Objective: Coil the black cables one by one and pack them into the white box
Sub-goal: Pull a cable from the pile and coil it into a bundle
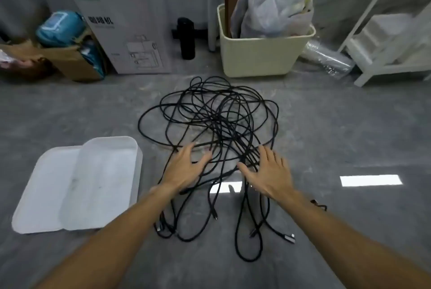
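- Both forearms enter from the bottom edge and reach forward over a grey floor (pixel 349 125).
- Left hand (pixel 184 167): fingers straight and spread, palm down, lying on the near edge of the cables (pixel 214 113). It grasps nothing.
- Right hand (pixel 270 169): fingers straight and spread, palm down, on the near right part of the same pile. It grasps nothing.
- Cables: black, tangled in one loose heap of overlapping loops on the floor, in mid-frame. Several strands trail toward the camera between and beneath the two forearms.
- Plugs: connector ends lie at the near ends of the trailing strands; one angled plug (pixel 290 237) rests just beside the right forearm.
- Box (pixel 102 186): white, shallow, open at the top, on the floor left of the cables and apart from them. No cable lies in it.
- Lid (pixel 44 190): white, flat, touching the box on its left side and partly under it.
- Behind the cables, along the wall: a tall carton (pixel 121 20), a black bottle (pixel 186 39), and a cream bin (pixel 261 55) holding plastic bags.
- Far left: a brown cardboard box (pixel 70 62) with teal items in it.
- Far right: a white shelf (pixel 384 44).
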Demonstrator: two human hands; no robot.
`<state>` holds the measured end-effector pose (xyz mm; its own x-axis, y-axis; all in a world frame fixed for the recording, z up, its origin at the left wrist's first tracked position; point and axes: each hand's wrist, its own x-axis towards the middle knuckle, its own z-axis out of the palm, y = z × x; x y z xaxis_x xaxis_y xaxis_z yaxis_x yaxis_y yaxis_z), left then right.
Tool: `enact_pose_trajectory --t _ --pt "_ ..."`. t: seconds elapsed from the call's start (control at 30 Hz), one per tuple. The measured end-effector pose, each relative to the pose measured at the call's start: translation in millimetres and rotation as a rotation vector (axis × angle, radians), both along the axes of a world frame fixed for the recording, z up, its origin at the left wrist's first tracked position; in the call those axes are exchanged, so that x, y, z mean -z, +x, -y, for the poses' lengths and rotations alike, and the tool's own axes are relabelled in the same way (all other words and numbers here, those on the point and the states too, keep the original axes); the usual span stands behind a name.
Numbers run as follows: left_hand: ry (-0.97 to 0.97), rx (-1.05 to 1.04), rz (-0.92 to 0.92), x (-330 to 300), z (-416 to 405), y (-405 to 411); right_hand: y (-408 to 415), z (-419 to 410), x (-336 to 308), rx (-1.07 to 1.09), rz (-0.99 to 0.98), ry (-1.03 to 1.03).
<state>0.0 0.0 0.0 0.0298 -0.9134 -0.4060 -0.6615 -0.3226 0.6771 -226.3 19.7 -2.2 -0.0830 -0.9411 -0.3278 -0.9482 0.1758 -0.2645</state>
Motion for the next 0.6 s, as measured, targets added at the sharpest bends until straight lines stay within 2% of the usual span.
enact_pose_trajectory --t 0.23,0.5,0.6 --pt "0.085 0.025 0.001 69 -31 -14 -6 -31 71 0.113 -0.025 0.195" --pt "0.082 0.082 -0.021 86 -43 -29 0 -38 94 0.12 -0.149 0.043" --pt "0.083 0.089 -0.015 83 -44 -26 4 -37 94 0.145 -0.044 0.111"
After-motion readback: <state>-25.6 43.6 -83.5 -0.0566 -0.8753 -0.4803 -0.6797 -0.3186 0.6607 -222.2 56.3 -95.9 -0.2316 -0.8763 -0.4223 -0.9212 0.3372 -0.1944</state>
